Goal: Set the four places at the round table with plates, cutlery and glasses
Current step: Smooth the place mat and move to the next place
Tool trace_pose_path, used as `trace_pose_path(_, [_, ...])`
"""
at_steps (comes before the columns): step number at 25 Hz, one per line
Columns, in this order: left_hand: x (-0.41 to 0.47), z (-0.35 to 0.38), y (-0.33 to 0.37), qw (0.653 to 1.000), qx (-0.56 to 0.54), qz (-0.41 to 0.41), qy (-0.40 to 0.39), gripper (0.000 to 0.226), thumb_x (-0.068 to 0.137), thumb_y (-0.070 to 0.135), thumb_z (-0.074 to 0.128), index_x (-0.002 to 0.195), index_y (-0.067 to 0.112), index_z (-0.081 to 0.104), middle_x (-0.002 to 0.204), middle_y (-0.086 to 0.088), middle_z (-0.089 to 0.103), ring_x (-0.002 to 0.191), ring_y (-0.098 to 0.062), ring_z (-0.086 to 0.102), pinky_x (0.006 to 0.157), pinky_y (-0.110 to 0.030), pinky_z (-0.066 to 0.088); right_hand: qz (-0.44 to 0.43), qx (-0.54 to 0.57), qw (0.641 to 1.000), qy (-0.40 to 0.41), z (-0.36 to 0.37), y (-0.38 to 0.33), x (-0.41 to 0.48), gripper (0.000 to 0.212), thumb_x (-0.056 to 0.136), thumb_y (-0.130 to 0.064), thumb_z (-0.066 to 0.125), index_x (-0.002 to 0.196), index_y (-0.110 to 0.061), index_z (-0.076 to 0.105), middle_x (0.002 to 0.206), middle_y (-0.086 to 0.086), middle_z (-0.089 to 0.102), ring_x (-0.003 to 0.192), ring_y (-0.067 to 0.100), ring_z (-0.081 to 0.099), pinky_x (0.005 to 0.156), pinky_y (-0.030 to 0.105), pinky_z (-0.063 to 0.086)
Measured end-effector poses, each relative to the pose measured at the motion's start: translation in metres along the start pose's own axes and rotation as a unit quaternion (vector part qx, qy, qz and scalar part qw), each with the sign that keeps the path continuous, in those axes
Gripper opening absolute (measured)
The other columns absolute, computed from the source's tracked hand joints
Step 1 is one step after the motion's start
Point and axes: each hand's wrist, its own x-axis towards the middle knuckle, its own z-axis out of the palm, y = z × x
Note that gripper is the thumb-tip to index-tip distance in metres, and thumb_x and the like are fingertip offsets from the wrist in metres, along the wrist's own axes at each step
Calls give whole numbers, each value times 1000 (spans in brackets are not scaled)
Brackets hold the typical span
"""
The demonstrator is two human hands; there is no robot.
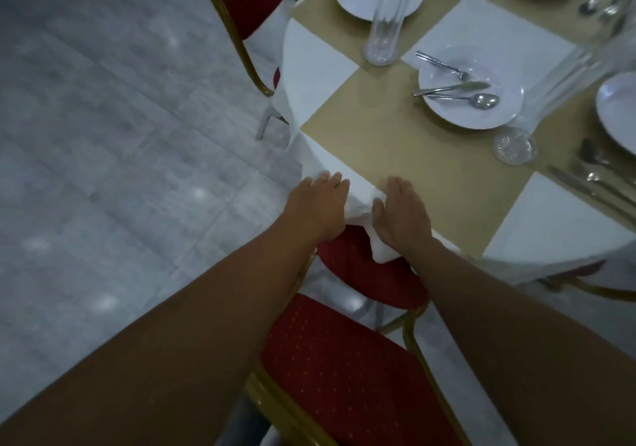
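At the edge of the round table, rumpled white fabric tablecloth is being pressed by the straight-fingered left hand and right hand.

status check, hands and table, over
On tablecloth edge: left hand, right hand, empty. Nearest plate holds fork, knife, spoon. Below hands, red chair.

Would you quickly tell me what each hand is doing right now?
Left hand: open, fingers flat on the white tablecloth.
Right hand: open, lying flat on the cloth at the table edge.
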Motion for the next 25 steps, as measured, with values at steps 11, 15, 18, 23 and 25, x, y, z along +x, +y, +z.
trace_pose_path(11, [56, -49, -106, 982, 37, 185, -9, 54, 94, 21, 50, 146, 13, 37, 153, -6, 39, 142, -24, 33, 113, -42, 30, 181, 105, 975, 79, 18, -110, 34, 54, 101, -26, 48, 147, -1, 36, 148, 18, 44, 137, 33, 39, 115, 43, 33])
trace_pose_path(15, [102, -60, -115, 971, 41, 232, -36, 59, 98, 19, 46, 154, 14, 26, 162, -6, 25, 149, -23, 22, 118, -41, 23, 255, 158, 946, 122, 10, -111, 67, 55, 99, -23, 46, 150, -4, 34, 151, 14, 43, 138, 29, 41, 114, 42, 35])
trace_pose_path(18, [138, -68, -115, 961, 44, 268, -52, 59, 100, 17, 42, 155, 13, 22, 163, -6, 22, 150, -22, 20, 119, -39, 21, 293, 184, 928, 140, 3, -101, 92, 57, 98, -22, 47, 152, -9, 33, 148, 12, 45, 133, 29, 45, 108, 41, 37])
trace_pose_path(23, [187, -81, -110, 945, -23, 298, -130, 56, 103, 21, 42, 155, 15, 24, 163, -5, 24, 149, -21, 24, 120, -34, 21, 333, 252, 893, 170, -17, -88, 137, 57, 96, -21, 47, 151, -13, 36, 142, 10, 49, 128, 26, 47, 105, 42, 44])
trace_pose_path(25, [205, -88, -104, 940, -32, 310, -142, 56, 101, 20, 44, 155, 14, 26, 161, -6, 28, 148, -21, 27, 119, -32, 22, 362, 294, 864, 190, -29, -84, 152, 54, 96, -19, 48, 149, -12, 41, 138, 11, 52, 127, 26, 50, 105, 42, 45])
